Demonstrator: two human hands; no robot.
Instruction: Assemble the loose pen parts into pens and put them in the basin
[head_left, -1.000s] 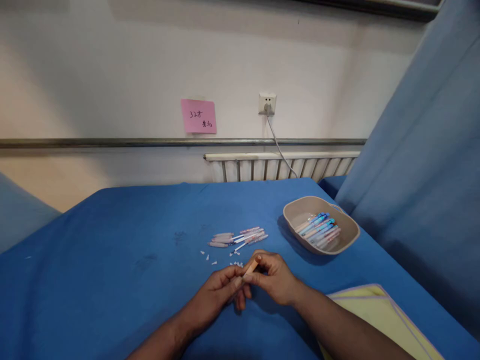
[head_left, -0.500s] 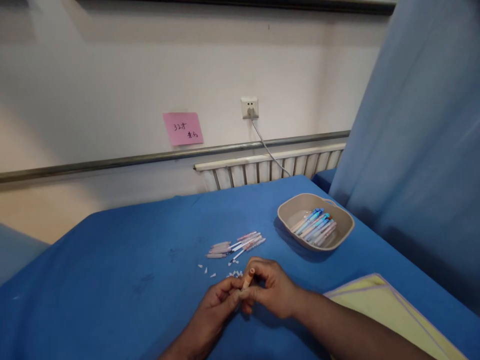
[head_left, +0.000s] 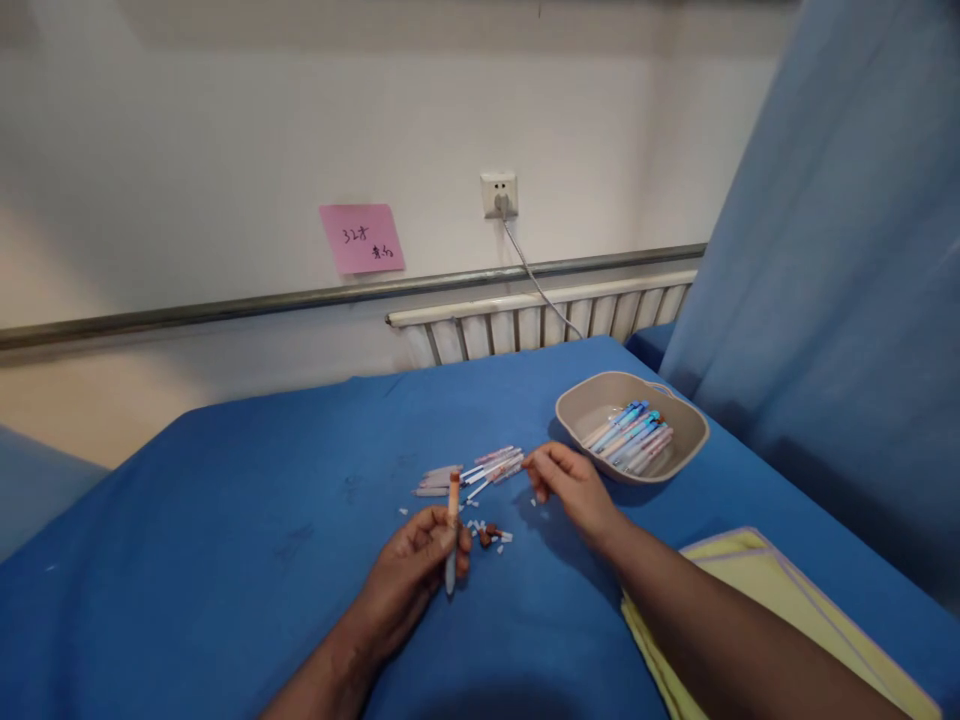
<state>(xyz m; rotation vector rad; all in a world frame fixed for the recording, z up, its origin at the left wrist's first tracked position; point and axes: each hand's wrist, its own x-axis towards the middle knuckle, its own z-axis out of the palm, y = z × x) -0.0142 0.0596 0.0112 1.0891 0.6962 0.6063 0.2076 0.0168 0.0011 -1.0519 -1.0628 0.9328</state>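
Observation:
My left hand (head_left: pixel 412 560) is closed around an upright pen (head_left: pixel 453 510) with an orange upper part, a brown end on top and a grey tip pointing down. Farther right, my right hand (head_left: pixel 570 485) has thumb and fingers pinched together at the right end of a bundle of slim white and pink pen parts (head_left: pixel 491 472). Whether anything is in that pinch is too small to tell. Several pale pen barrels (head_left: pixel 436 482) lie left of the bundle. Between my hands are small white tips (head_left: pixel 474 527) and a few brown pieces (head_left: pixel 489 537).
A beige basket (head_left: pixel 574 408) holding several pens stands at the right on the blue-covered table (head_left: pixel 225 560). A folded yellow cloth (head_left: pixel 780 600) lies under my right forearm. Behind are a wall socket with a cord (head_left: pixel 536 285) and a blue curtain (head_left: pixel 787 250) at right.
My hands have come apart. The left one keeps the pen, now upright, and the right has moved away to the bundle's right end. Brown pieces now show among the white tips.

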